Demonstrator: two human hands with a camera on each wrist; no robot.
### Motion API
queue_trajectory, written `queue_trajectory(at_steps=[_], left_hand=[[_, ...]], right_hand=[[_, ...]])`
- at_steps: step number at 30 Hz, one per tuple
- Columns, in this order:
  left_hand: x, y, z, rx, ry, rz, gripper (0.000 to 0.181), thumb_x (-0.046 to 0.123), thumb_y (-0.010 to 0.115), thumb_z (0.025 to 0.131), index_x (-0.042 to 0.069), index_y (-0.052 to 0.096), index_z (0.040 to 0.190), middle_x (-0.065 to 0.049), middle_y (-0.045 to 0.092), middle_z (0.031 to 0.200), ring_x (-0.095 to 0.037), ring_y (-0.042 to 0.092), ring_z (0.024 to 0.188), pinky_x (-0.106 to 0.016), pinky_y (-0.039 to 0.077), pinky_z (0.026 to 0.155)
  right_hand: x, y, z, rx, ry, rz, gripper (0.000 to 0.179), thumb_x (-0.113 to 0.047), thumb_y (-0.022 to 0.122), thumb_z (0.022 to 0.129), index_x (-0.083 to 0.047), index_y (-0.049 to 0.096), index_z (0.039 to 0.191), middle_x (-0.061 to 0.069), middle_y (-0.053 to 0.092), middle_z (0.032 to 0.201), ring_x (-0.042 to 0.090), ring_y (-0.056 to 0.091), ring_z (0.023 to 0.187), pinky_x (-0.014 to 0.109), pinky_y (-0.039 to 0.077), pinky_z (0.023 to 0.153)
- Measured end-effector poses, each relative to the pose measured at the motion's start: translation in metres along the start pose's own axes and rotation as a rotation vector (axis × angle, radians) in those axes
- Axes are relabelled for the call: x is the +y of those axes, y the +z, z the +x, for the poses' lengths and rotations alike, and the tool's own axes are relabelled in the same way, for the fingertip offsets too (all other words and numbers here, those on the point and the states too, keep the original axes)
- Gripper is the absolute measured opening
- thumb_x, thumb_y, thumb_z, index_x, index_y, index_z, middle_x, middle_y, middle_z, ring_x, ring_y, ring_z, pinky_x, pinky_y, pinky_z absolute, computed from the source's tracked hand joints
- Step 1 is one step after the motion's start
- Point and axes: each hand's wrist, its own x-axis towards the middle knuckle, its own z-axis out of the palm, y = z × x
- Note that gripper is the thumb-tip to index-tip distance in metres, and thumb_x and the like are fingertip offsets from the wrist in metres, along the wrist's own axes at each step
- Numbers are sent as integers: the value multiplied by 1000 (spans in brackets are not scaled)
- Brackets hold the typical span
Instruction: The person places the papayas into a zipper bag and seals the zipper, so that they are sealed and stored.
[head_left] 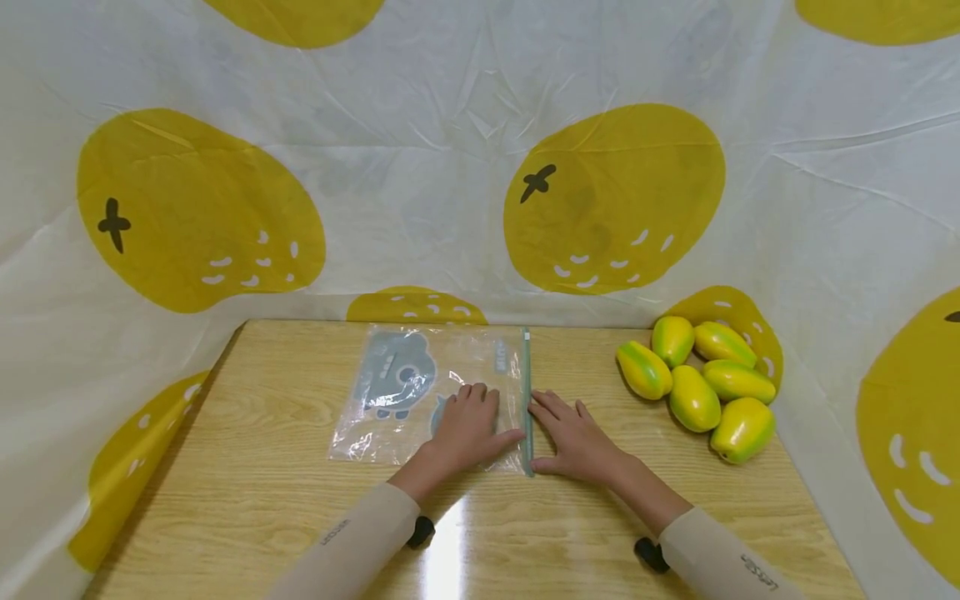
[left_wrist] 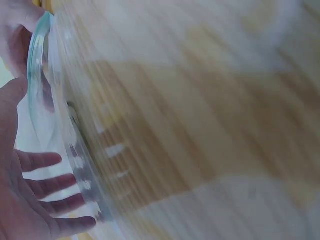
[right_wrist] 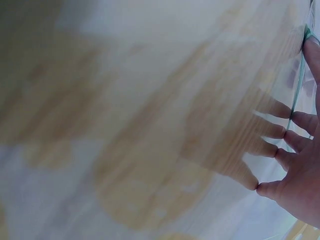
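A clear plastic zip bag (head_left: 405,433) with blue-grey cartoon prints lies on the table, its green zip strip (head_left: 527,375) along the right side. Spread across the bag's right part, my left hand (head_left: 467,425) rests with fingers extended and its thumb pointing to the strip. My right hand (head_left: 573,437) stands just right of the strip, its fingertips and thumb touching down along that edge. In the right wrist view, the right hand's fingers (right_wrist: 295,157) meet their reflections on the tabletop. The left wrist view shows the left fingers (left_wrist: 55,185) reaching onto the plastic.
Several yellow-green papayas (head_left: 693,398) sit together at the back right of the wooden table (head_left: 277,392). A white cloth (head_left: 420,200) printed with big yellow fruit hangs behind and at both sides.
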Motion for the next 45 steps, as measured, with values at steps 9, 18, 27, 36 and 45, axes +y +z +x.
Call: queue_trajectory(at_steps=[9, 18, 27, 36, 45], left_hand=[[17, 0, 7, -35, -100, 18, 92, 84, 55, 84, 5, 60, 131, -17, 59, 126, -36, 53, 119, -59, 50, 97], [26, 2, 10, -88, -175, 30, 92, 75, 59, 84, 4, 53, 142, -18, 55, 134, -40, 51, 126, -69, 46, 98], [30, 7, 14, -95, -206, 45, 97, 70, 65, 83, 2, 46, 150, -20, 49, 147, -45, 44, 138, -76, 43, 97], [27, 8, 14, -114, -206, 24, 91, 65, 67, 86, 4, 45, 150, -20, 45, 151, -45, 40, 141, -77, 42, 98], [10, 3, 3, -102, -122, -134, 98, 48, 69, 92, 4, 18, 163, -21, 43, 158, -45, 35, 149, -76, 36, 108]], right_hand=[[-2, -4, 0, -6, 1, 19, 96, -57, 77, 86, -2, 42, 156, 16, 30, 168, 42, 26, 156, 79, 25, 112], [-1, 1, 0, -10, 2, 35, 97, -59, 76, 86, -3, 41, 157, 16, 29, 169, 42, 26, 155, 79, 24, 112], [-1, 2, 0, 1, -4, 25, 97, -60, 76, 86, -4, 42, 157, 16, 30, 168, 43, 28, 155, 79, 26, 111], [-3, 3, 1, -2, 4, 19, 97, -62, 74, 86, -5, 41, 157, 16, 30, 168, 42, 28, 155, 79, 26, 112], [-6, 1, 1, 6, 21, 16, 99, -63, 74, 86, -3, 41, 157, 18, 31, 168, 44, 29, 154, 79, 27, 111]])
